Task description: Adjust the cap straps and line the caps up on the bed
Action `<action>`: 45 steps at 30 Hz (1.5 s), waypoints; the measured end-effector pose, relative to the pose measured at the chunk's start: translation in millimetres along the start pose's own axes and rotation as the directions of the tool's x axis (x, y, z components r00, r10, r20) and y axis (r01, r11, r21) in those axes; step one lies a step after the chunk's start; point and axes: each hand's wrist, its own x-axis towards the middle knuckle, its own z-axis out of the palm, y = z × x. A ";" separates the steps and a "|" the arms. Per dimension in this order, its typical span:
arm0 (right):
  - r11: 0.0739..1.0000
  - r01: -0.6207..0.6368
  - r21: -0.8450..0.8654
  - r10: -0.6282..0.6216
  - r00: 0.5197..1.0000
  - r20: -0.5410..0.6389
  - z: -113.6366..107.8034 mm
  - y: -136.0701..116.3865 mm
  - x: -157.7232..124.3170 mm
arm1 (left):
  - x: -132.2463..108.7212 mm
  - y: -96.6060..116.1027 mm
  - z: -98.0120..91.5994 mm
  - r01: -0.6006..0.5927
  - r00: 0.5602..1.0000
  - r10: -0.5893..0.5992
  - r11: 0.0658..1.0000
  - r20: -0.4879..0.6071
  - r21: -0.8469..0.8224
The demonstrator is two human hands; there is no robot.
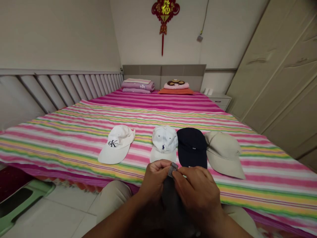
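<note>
Far wall: 1 red ornament [165, 8] bearing a gold character; right of it, 1 cable [205, 17] ending in a grey fitting [199, 38]. Below, 1 grey headboard [148, 71]. Far left, folded purple bedding [138, 86]; far right, a pink folded piece [176, 86] on orange fabric [173, 91]. Right: nightstand [224, 99], pale wardrobe [267, 86]. Near left: green stool [41, 187], tiled floor [61, 206].

Left hand [156, 180] and right hand [199, 190] side by side, fingertips almost meeting between them. Both with fingers curled, thumb pinched toward index finger. Back of right hand faces up. Left forearm [121, 215] slants behind left hand, right forearm [230, 224] behind right. Left knee [112, 196] outside left hand, right knee [244, 219] outside right wrist.
</note>
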 end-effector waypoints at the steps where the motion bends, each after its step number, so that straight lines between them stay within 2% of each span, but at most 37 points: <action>1: 1.000 -0.012 0.026 0.012 1.000 -0.009 0.7 -1.9 0.5 | -0.2 -1.4 -0.3 -0.017 1.000 0.016 1.000 0.004 0.021; 6: 0.992 -0.011 0.130 0.018 0.998 -0.054 -1.7 -6.7 4.0 | -3.4 -3.0 0.2 -0.115 0.993 0.116 0.986 -0.002 0.121; 9: 0.959 -0.046 0.281 0.046 0.999 0.007 -7.7 1.7 4.7 | -3.8 4.3 -0.2 -0.049 0.996 0.045 0.997 0.077 0.060; 11: 0.893 -0.200 0.404 0.184 0.980 0.079 -9.5 12.6 5.1 | -2.6 13.0 -1.5 0.035 0.983 -0.039 0.999 0.178 0.029; 12: 0.825 -0.323 0.463 0.290 0.946 0.145 -8.8 18.8 5.5 | -1.6 18.0 -2.3 0.065 0.972 -0.070 0.997 0.224 0.033; 14: 0.585 -0.580 0.567 0.450 0.814 0.367 -4.0 30.2 6.4 | 1.3 28.3 -3.7 0.078 0.952 -0.093 0.995 0.290 0.064; 15: 0.432 -0.674 0.599 0.453 0.737 0.502 -0.5 34.7 6.9 | 2.9 33.3 -4.4 0.075 0.946 -0.098 0.994 0.308 0.085; 16: 0.290 -0.734 0.614 0.401 0.676 0.618 3.5 38.1 7.4 | 4.6 38.1 -5.1 0.074 0.943 -0.106 0.991 0.317 0.110; 17: 0.174 -0.765 0.620 0.319 0.639 0.699 7.3 40.3 7.8 | 6.3 42.5 -5.7 0.083 0.939 -0.125 0.986 0.319 0.142; 20: -0.048 -0.776 0.629 0.151 0.616 0.773 15.8 40.2 9.7 | 10.8 54.1 -8.2 0.141 0.925 -0.225 0.951 0.306 0.273; 22: -0.171 -0.781 0.601 0.121 0.589 0.799 18.0 36.6 12.6 | 13.0 59.6 -9.8 0.166 0.917 -0.272 0.926 0.293 0.340; 24: -0.255 -0.792 0.555 0.115 0.544 0.831 18.5 32.2 17.1 | 14.8 62.8 -11.1 0.184 0.910 -0.298 0.914 0.289 0.361; 29: -0.340 -0.810 0.477 0.202 0.433 0.879 20.9 24.5 26.6 | 17.4 61.9 -14.8 0.268 0.883 -0.342 0.929 0.320 0.255; 33: -0.380 -0.807 0.452 0.212 0.400 0.892 25.8 21.2 26.2 | 17.7 58.7 -19.0 0.262 0.854 -0.377 0.906 0.357 0.331; 36: -0.413 -0.797 0.442 0.186 0.401 0.897 29.0 19.0 24.2 | 17.4 58.0 -20.6 0.267 0.850 -0.386 0.902 0.358 0.339; 40: -0.417 -0.787 0.455 0.139 0.440 0.887 33.1 21.0 19.2 | 18.8 61.3 -23.5 0.268 0.858 -0.363 0.920 0.362 0.286; 45: -0.475 -0.810 0.345 -0.095 0.437 0.895 38.5 29.8 7.8 | 26.0 68.9 -36.1 0.310 0.864 -0.333 0.943 0.378 0.121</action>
